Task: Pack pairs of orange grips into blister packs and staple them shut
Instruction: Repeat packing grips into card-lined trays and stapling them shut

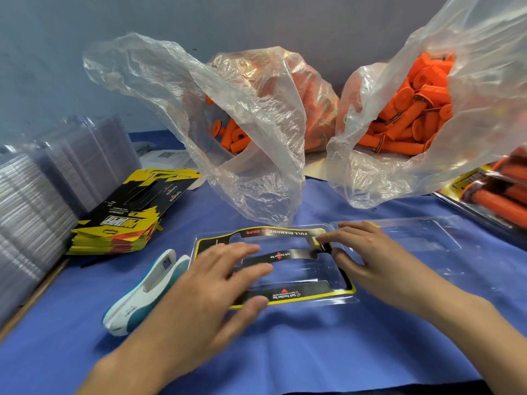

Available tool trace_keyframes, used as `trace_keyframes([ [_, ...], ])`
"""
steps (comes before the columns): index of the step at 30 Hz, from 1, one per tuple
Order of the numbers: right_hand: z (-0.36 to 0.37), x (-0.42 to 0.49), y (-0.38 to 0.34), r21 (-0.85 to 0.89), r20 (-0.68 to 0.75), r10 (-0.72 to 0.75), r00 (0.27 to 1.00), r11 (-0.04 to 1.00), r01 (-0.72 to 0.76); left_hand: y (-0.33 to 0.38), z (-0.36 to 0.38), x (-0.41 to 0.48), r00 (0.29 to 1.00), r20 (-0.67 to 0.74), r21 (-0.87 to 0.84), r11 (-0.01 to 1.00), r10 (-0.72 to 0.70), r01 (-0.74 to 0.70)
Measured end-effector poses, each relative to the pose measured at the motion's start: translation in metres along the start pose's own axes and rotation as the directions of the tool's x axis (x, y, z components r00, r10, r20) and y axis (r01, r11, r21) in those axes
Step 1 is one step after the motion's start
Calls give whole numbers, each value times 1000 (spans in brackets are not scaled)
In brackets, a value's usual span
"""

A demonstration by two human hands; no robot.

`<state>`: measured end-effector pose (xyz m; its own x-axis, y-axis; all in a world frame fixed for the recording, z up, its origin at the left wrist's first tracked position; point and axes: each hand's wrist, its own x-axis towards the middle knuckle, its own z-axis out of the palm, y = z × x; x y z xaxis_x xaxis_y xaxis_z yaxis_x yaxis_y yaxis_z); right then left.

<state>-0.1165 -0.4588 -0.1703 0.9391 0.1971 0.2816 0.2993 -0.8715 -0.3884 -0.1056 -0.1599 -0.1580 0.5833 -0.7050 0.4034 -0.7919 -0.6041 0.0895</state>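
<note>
An open clear blister pack (pixel 336 283) lies on the blue cloth, with a black and yellow card insert (pixel 285 293) in its left half. Its other clear half (pixel 413 235) is spread out to the right. My left hand (pixel 211 280) lies flat on the card's left side with fingers straight. My right hand (pixel 370 252) rests at the card's right edge, fingertips on its top right corner. Orange grips fill two plastic bags, one at back centre (pixel 236 132) and one at back right (pixel 410 115). A white and teal stapler (pixel 145 292) lies left of the pack.
A stack of printed cards (pixel 125 220) sits at the left. Stacks of clear blister shells (pixel 37 201) stand further left. Finished packs with orange grips (pixel 496 192) lie at the right edge. The blue cloth (pixel 285 352) covers the table.
</note>
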Motion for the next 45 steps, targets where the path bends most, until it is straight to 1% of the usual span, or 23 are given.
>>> trace_keyframes([
  [3, 0, -1, 0, 8, 1, 8, 1000, 1000, -8, 30, 17, 18, 986, 7, 38, 986, 165, -165],
  [5, 1, -1, -1, 7, -14, -4, 1000, 1000, 4, 44, 27, 27, 976, 52, 77, 974, 210, -214],
  [7, 0, -1, -3, 9, -23, -10, 1000, 1000, 11, 56, 34, 33, 970, 89, 114, 965, 227, -236],
  [11, -1, -1, -1, 31, -4, -12, 1000, 999, 12, 68, 40, 45, 973, 68, 137, 964, 221, -228],
  [17, -1, -2, 0, 28, -26, -36, 999, 999, 37, 66, 42, 46, 983, 8, 146, 972, 185, -184],
  [20, 0, -2, -1, 31, -31, -46, 998, 998, 47, 64, 43, 45, 986, 6, 106, 980, 168, -167],
  [27, -2, -3, -3, 33, -59, -47, 997, 998, 49, 66, 43, 45, 977, 51, 25, 978, 206, -207],
  [34, -5, -3, -5, 58, -45, -28, 999, 998, 31, 64, 32, 38, 978, -25, -20, 978, 206, -206],
  [38, -7, -2, -6, 104, -77, -26, 997, 994, 34, 50, 19, 32, 988, -73, -28, 990, 136, -138],
  [40, -10, -1, -7, 119, -97, -32, 995, 992, 43, 35, 8, 28, 992, -105, -42, 996, 69, -74],
  [43, -15, 2, -8, 148, -134, -20, 991, 988, 40, 5, -7, 23, 974, -188, -93, 990, -126, 110],
  [45, -16, 4, -9, 160, -160, -6, 987, 987, 32, -15, -15, 19, 922, -256, -206, 948, -292, 243],
])
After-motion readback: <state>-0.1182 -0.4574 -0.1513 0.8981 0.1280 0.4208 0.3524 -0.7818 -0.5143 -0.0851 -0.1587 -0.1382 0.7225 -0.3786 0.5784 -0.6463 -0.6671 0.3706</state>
